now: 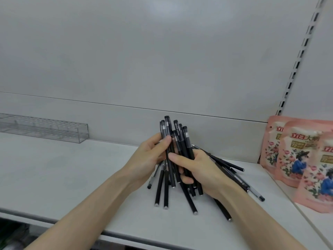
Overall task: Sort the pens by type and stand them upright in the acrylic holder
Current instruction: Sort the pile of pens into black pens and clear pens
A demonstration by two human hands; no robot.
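- One clear acrylic holder (45,128) lies far left on the shelf (72,177), against the back wall.
- Next, the left hand (151,156) pinches pens at the upright bundle (177,134).
- Beside it, the right hand (200,170) grips that bundle; loose pens (234,170) lie beneath and rightward.
- Pink pouches (297,159) stand far right.

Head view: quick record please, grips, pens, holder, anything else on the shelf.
left grip: holds bundle, thumb across it
right grip: holds bundle lower down
bundle: black pens, near upright, caps up
loose pens: lie on shelf beneath the hands
holder: far left, at back wall, no pens inside
pouches: pink, right edge
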